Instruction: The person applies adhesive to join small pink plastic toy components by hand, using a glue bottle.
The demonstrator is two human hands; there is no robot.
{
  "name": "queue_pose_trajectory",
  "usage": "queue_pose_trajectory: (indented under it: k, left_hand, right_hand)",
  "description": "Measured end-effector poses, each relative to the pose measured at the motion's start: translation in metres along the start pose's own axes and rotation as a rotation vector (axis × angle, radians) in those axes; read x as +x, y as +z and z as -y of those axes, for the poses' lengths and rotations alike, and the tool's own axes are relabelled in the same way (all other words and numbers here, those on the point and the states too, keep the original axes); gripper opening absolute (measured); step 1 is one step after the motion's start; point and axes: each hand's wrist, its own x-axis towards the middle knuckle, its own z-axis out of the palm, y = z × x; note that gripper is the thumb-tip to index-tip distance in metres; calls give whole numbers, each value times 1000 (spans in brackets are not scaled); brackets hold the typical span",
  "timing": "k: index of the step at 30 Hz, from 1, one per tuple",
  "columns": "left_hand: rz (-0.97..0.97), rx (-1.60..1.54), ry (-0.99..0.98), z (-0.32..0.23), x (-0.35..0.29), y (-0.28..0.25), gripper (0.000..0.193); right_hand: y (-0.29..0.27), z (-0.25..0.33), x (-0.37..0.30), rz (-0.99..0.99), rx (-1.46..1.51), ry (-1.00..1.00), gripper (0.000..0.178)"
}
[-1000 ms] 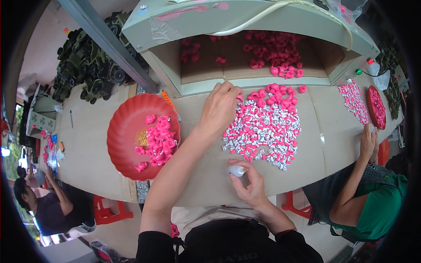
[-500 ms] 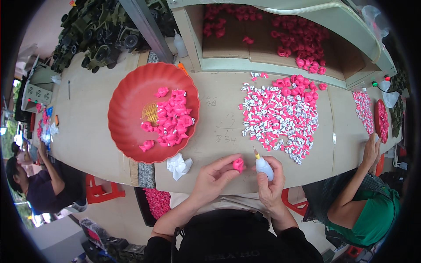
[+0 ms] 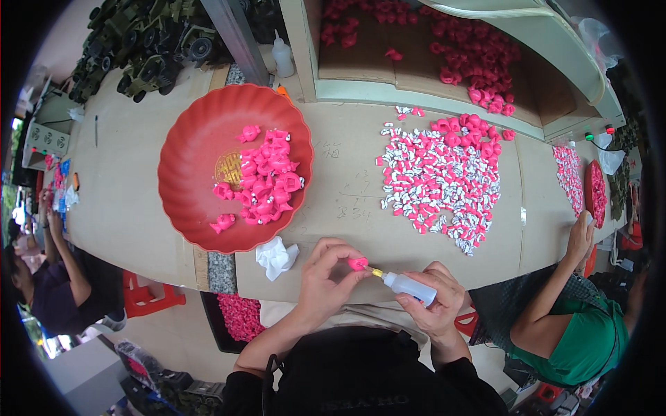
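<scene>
Between its thumb and fingers my left hand (image 3: 327, 274) pinches a small pink plastic piece (image 3: 357, 263). My right hand (image 3: 440, 297) grips a translucent squeeze bottle (image 3: 409, 287) with a yellow collar and thin nozzle, tilted so the tip meets the pink piece. Whether any liquid comes out is too small to tell. Left of my hands stands a scalloped red basin (image 3: 191, 201) with a heap of pink toy pieces (image 3: 267, 180) inside. A crumpled white tissue (image 3: 277, 258) lies just below the basin. Beyond my right hand spreads a patch of small pink-and-white parts (image 3: 444, 184).
A shelf box (image 3: 368, 76) holding many pink pieces rises at the back. Another squeeze bottle (image 3: 282, 55) stands by a metal post. Dark green toy vehicles (image 3: 159, 48) pile up far left. Co-workers sit at both sides, one in a green top (image 3: 579, 340). A black bin (image 3: 220, 322) sits below the table's edge.
My right hand has swung the bottle from upright to slanting left, and its nozzle now touches the pink piece. My left hand has shifted slightly left with the piece.
</scene>
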Motion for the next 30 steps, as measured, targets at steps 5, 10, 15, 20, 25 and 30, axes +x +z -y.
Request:
queue_pose_trajectory:
  k: [5, 10, 15, 20, 25, 30]
  left_hand:
    - [-110, -18, -10, -2, 2, 5, 28]
    - [-101, 9, 8, 0, 1, 4, 29]
    - [-33, 5, -4, 3, -1, 3, 31]
    - [-45, -7, -10, 0, 0, 3, 30]
    - [-51, -9, 13, 1, 2, 4, 31]
    - [-130, -30, 25, 0, 3, 7, 29]
  right_hand:
    - [0, 0, 3, 25, -13, -32, 36]
    - [0, 2, 5, 41, -20, -6, 33]
    - [1, 3, 5, 29, -4, -16, 31]
    - [-3, 5, 5, 46, -13, 35, 31]
    - [-4, 5, 4, 42, -7, 56, 30]
    - [-3, 3, 6, 22, 6, 56, 29]
